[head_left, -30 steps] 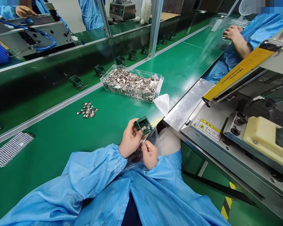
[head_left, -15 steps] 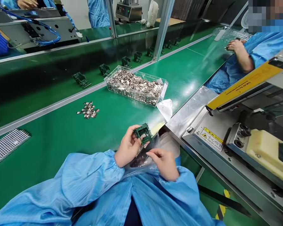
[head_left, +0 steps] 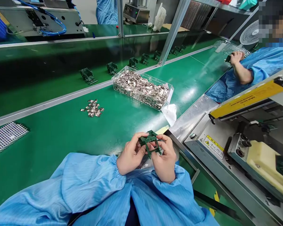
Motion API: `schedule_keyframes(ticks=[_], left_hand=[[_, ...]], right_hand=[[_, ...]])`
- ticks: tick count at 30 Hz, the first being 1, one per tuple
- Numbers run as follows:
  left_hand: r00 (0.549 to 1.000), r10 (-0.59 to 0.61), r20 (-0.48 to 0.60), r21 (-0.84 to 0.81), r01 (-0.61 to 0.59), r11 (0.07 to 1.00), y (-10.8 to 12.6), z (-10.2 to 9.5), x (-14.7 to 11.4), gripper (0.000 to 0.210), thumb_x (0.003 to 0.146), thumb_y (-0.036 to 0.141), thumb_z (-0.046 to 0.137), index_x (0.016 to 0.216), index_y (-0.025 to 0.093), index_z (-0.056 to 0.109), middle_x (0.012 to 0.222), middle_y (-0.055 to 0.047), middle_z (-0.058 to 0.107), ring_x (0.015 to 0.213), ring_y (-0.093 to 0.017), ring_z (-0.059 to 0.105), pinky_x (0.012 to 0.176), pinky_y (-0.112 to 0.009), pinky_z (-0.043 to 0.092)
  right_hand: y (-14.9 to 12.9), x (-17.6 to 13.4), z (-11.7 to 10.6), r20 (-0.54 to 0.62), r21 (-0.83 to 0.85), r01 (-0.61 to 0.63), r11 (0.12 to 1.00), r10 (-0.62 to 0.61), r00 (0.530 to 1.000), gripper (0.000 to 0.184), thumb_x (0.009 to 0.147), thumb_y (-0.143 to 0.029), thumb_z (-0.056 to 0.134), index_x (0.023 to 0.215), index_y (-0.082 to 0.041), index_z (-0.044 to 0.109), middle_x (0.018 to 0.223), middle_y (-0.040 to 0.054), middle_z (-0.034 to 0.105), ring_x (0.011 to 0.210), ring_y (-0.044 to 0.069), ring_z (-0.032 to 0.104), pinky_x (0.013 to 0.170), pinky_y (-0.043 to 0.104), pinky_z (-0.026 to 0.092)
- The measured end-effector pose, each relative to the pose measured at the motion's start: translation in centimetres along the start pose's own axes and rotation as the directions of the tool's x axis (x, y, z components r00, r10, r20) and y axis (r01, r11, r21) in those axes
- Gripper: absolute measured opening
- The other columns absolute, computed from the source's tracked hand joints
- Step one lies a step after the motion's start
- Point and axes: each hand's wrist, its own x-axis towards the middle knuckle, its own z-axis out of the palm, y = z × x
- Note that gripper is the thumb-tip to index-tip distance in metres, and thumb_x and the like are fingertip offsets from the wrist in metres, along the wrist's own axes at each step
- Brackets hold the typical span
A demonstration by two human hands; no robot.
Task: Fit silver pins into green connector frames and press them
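A green plastic frame (head_left: 150,140) with an open middle is held between my two hands, just above the near edge of the green work surface. My left hand (head_left: 132,153) grips its left side with thumb and fingers. On the right side, the fingers of my right hand (head_left: 165,158) are closed round it; whether they also pinch a small part is hidden. Beyond the hands lies a loose pile of small metal pieces (head_left: 93,108). Behind it, a clear plastic tray (head_left: 141,101) is heaped with similar metal pieces.
Several green plastic frames (head_left: 88,76) stand along the far strip. A white gridded sheet (head_left: 7,138) lies at left, a crumpled white paper (head_left: 169,113) beside the tray. A machine with a yellow bar (head_left: 250,97) crowds the right. Behind it, a co-worker's hand (head_left: 237,58) holds a dark part.
My right hand has come up from below and taken hold of the green frame, which has turned in my left hand. The camera view has shifted slightly. The co-worker's hand has lifted a dark part.
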Motion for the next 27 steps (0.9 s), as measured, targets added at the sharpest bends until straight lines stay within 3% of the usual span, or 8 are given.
schedule_keyframes(ticks=[4, 9, 11, 15, 19, 22, 24, 27], left_hand=[[0.999, 0.034, 0.017, 0.025, -0.034, 0.999, 0.0, 0.0, -0.2, 0.030, 0.095, 0.025, 0.049, 0.124, 0.022, 0.048, 0.079, 0.000, 0.061, 0.058, -0.010, 0.053, 0.054, -0.021, 0.040], [0.999, 0.026, 0.046, 0.037, -0.028, 0.999, 0.1, -0.2, -0.3, 0.031, 0.095, 0.029, 0.050, 0.125, 0.020, 0.049, 0.081, -0.002, 0.062, 0.061, -0.012, 0.055, 0.057, -0.022, 0.042], [0.998, -0.014, 0.057, 0.017, 0.013, 1.000, 0.8, -0.4, -0.4, 0.033, 0.095, 0.031, 0.051, 0.126, 0.020, 0.048, 0.084, -0.004, 0.064, 0.068, -0.014, 0.060, 0.062, -0.024, 0.047], [0.971, -0.073, 0.226, 0.037, 0.066, 0.997, 4.0, -0.4, -0.3, 0.033, 0.093, 0.028, 0.052, 0.125, 0.022, 0.051, 0.097, -0.007, 0.068, 0.080, -0.019, 0.066, 0.069, -0.027, 0.053], [0.831, -0.024, 0.556, 0.119, -0.051, 0.992, 8.2, 1.3, 2.4, 0.049, 0.085, 0.022, 0.062, 0.134, 0.026, 0.053, 0.084, -0.003, 0.070, 0.069, -0.018, 0.066, 0.060, -0.024, 0.053], [0.685, 0.059, 0.726, 0.073, -0.162, 0.984, 10.4, 5.4, 6.7, 0.064, 0.082, 0.026, 0.068, 0.142, 0.027, 0.047, 0.100, -0.007, 0.073, 0.086, -0.022, 0.070, 0.069, -0.027, 0.057], [0.651, 0.193, 0.734, 0.017, -0.303, 0.953, 11.5, 10.0, 9.4, 0.057, 0.082, 0.030, 0.069, 0.136, 0.024, 0.053, 0.118, -0.010, 0.069, 0.105, -0.027, 0.067, 0.081, -0.032, 0.057], [0.590, 0.393, 0.705, -0.040, -0.521, 0.853, 12.6, 18.2, 12.3, 0.058, 0.078, 0.035, 0.071, 0.132, 0.018, 0.056, 0.133, -0.016, 0.060, 0.124, -0.032, 0.056, 0.100, -0.043, 0.049]], right_hand=[[-0.1, 0.1, 0.1, 0.055, 0.161, -0.137, 0.977, 0.129, 0.990, 0.018, 0.084, -0.032, 0.068, 0.071, -0.021, 0.063, 0.101, 0.0075, 0.058, 0.096, 0.022, 0.059, 0.080, 0.035, 0.050], [1.0, 0.2, -0.5, 0.198, 0.449, -0.293, 0.844, 0.225, 0.954, 0.023, 0.082, -0.034, 0.071, 0.073, -0.020, 0.056, 0.104, 0.0078, 0.061, 0.101, 0.023, 0.061, 0.080, 0.033, 0.051], [1.1, 0.2, -1.7, 0.226, 0.452, -0.258, 0.854, 0.171, 0.959, 0.018, 0.082, -0.030, 0.072, 0.092, -0.021, 0.061, 0.121, 0.0097, 0.058, 0.108, 0.024, 0.059, 0.082, 0.034, 0.052], [0.3, -0.1, -5.9, 0.298, 0.318, -0.015, 0.948, -0.085, 0.951, 0.064, 0.082, -0.028, 0.075, 0.139, -0.028, 0.045, 0.143, 0.0106, 0.047, 0.126, 0.027, 0.049, 0.095, 0.039, 0.048], [-0.4, -1.4, -12.2, 0.215, 0.270, 0.131, 0.954, -0.192, 0.957, 0.059, 0.081, -0.037, 0.076, 0.135, -0.030, 0.052, 0.125, 0.0087, 0.062, 0.115, 0.028, 0.057, 0.094, 0.042, 0.050], [0.6, -3.6, -17.9, -0.035, 0.234, 0.084, 0.969, -0.077, 0.996, 0.058, 0.078, -0.048, 0.076, 0.130, -0.028, 0.057, 0.121, 0.0101, 0.064, 0.112, 0.030, 0.060, 0.093, 0.045, 0.052], [1.6, -5.5, -21.9, -0.393, 0.190, 0.046, 0.981, 0.033, 0.919, 0.058, 0.078, -0.049, 0.076, 0.128, -0.027, 0.057, 0.121, 0.0107, 0.063, 0.109, 0.030, 0.061, 0.091, 0.047, 0.054], [3.1, -7.9, -26.9, -0.822, 0.159, 0.052, 0.986, 0.103, 0.561, 0.053, 0.076, -0.040, 0.076, 0.124, -0.026, 0.058, 0.125, 0.0084, 0.059, 0.113, 0.031, 0.060, 0.095, 0.056, 0.050]])
